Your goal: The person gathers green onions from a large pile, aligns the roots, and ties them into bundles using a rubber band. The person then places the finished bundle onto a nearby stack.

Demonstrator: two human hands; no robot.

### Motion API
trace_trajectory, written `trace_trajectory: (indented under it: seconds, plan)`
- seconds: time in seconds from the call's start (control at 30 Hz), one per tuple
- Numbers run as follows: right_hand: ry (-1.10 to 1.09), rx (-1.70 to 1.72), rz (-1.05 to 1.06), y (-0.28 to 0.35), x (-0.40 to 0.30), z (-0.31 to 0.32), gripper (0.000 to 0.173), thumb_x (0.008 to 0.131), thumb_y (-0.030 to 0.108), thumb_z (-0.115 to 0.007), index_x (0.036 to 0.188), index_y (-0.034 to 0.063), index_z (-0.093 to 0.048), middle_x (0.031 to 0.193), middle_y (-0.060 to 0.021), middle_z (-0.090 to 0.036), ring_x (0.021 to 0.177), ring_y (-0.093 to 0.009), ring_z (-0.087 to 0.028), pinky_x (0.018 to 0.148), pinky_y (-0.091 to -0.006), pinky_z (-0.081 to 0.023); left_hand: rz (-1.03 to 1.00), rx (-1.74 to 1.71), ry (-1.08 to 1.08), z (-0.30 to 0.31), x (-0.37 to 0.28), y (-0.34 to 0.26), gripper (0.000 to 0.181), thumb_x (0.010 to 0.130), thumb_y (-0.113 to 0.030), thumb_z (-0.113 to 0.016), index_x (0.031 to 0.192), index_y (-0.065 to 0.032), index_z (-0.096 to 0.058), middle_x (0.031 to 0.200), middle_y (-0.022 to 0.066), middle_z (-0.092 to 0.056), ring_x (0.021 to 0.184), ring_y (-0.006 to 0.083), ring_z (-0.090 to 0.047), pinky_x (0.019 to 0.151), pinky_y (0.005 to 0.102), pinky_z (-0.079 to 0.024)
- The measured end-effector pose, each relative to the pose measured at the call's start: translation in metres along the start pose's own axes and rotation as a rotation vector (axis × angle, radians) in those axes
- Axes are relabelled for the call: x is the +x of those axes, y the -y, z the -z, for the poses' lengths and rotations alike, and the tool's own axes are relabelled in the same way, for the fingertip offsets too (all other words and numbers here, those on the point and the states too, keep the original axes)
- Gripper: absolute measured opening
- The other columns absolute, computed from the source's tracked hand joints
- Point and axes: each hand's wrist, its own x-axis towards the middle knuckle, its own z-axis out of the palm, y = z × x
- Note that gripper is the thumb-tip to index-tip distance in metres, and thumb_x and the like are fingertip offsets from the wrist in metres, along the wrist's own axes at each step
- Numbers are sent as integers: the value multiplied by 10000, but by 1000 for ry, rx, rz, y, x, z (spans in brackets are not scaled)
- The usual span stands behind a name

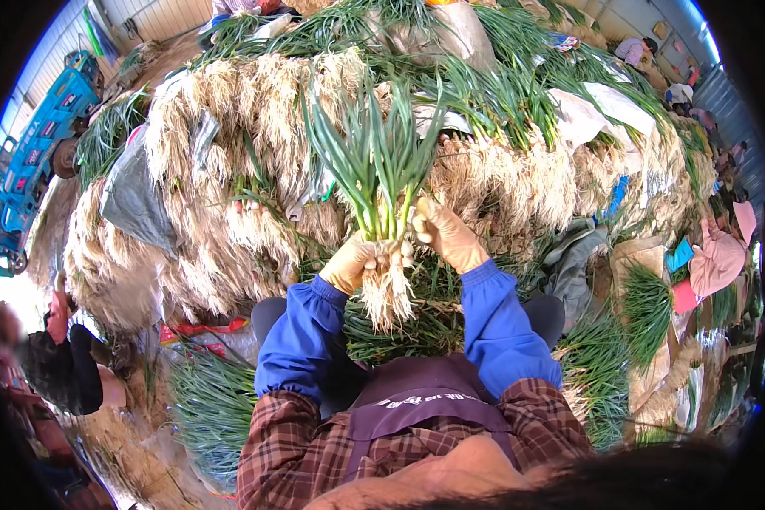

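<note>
My left hand (349, 262), in a pale yellow glove, is closed around the base of a small bunch of allium plants (382, 172), either scallions or young garlic. Their flat green leaves point away from me. White bulbs (405, 250) and pale trailing roots (387, 296) hang below that hand, towards my lap. My right hand (451, 234), gloved alike, is at the right side of the bunch with its fingers curled by the outermost stem. Whether those fingers pinch the stem or only touch it cannot be made out.
A long heap of similar plants (242, 121), roots facing me, rises in front. Cut greens (414, 331) lie between my knees, with leafy piles (213, 408) at left and right (596, 370). Grey sacking (137, 191) drapes the heap. Other people (57, 363) sit nearby; a blue cargo vehicle (44, 140) stands left.
</note>
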Motion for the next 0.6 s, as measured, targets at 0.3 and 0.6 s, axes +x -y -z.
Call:
trace_trajectory:
  seconds: [0.3,0.6]
  plan:
    - [-151,-577,462,-31,2,-1,214,898,125,-635,1074,4,-652,946,-23,-677,870,-90,-581,790,-265,-478,23,-203,-61,-12,17,36,110,923,-162,-599,999,-94,-558,750,-18,-498,615,91,-438,509,246,-373]
    - [-616,-441,209,-27,19,54,347,943,354,-553,756,63,-578,577,17,-500,482,-84,-437,435,-229,-379,-42,-220,-131,-55,14,2,106,914,-144,-606,902,-90,-515,637,-27,-410,530,97,-376,487,256,-335]
